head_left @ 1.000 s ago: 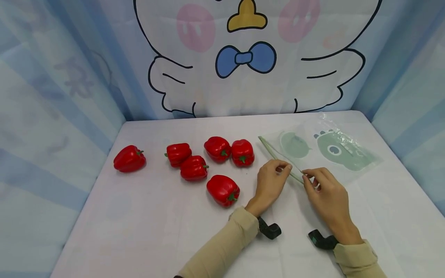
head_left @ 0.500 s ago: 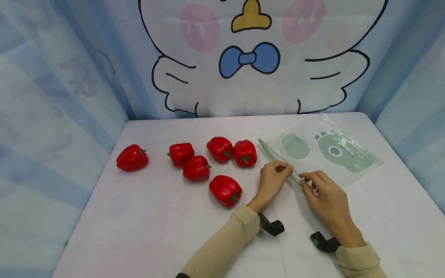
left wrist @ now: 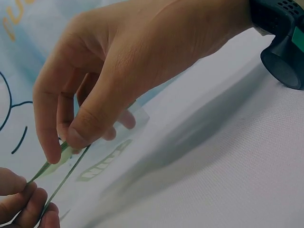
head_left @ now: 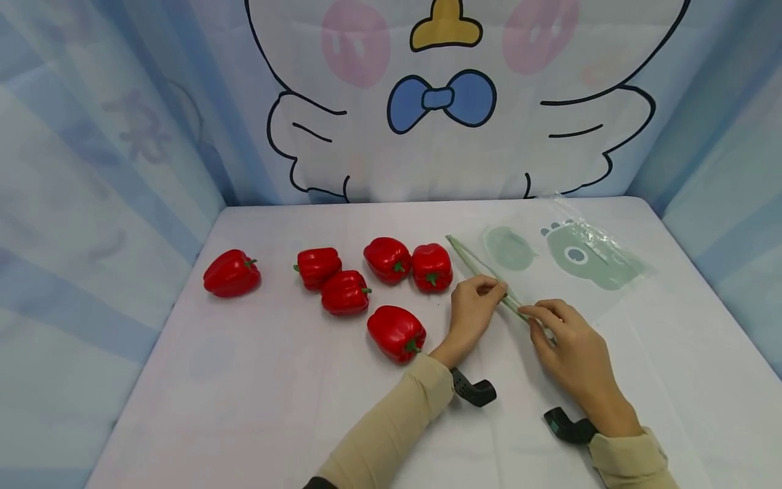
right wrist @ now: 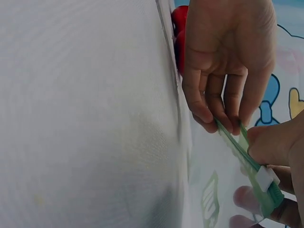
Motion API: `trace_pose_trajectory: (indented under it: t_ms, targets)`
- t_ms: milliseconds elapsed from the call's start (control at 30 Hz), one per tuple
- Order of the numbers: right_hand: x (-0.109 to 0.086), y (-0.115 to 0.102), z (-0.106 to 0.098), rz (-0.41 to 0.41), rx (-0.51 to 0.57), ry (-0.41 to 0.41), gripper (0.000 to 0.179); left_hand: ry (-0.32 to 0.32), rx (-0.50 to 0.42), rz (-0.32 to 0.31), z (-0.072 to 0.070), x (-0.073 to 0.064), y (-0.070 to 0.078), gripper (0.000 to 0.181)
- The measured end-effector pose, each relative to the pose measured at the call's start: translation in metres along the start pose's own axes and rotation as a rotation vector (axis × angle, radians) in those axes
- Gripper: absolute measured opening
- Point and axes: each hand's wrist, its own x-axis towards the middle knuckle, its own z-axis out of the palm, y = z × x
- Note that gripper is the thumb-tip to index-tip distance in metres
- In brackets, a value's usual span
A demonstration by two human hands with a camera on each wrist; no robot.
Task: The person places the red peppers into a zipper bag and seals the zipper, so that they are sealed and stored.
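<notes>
A clear zip bag (head_left: 601,258) with pale green printing lies at the right of the table in the head view. Its green zip edge (head_left: 467,257) slants toward the person, the two strips slightly apart. My left hand (head_left: 473,309) pinches this edge near its middle between thumb and fingers. At the nearer end, my right hand (head_left: 574,346) pinches the edge too. A white slider (right wrist: 264,178) sits on the zip by the right fingers in the right wrist view. Left of the hands lies a red bell pepper (head_left: 397,333), the nearest of several.
Two more peppers touch at the back, one being this red pepper (head_left: 432,267). Another touching pair includes a pepper (head_left: 345,293) farther left, and a single pepper (head_left: 232,274) lies at the far left. A printed curtain (head_left: 440,149) hangs behind the white table (head_left: 244,394).
The bag has shifted slightly left, and both hands have moved a little left with its edge. The right fingers have slid a short way along it. The peppers stay put.
</notes>
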Motion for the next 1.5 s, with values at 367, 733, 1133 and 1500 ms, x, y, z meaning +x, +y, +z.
trace_pose_trajectory:
  t_ms: [367, 733, 1133, 1500]
  targets:
    - [0.0, -0.002, -0.003, 0.167, 0.003, -0.011, 0.03, -0.074, 0.024, 0.057, 0.001, -0.001, -0.008, 0.015]
    - [-0.001, -0.002, -0.005, 0.141, 0.008, -0.118, 0.044, -0.047, 0.029, 0.063, -0.002, 0.002, -0.006, 0.035]
    - [0.003, 0.003, -0.001, -0.044, 0.038, -0.1, 0.069, -0.075, 0.063, 0.064, -0.009, 0.007, -0.004, 0.054]
    - [0.002, 0.004, -0.004, -0.1, 0.124, -0.02, 0.037, -0.247, 0.26, 0.256, -0.005, 0.009, -0.011, 0.077]
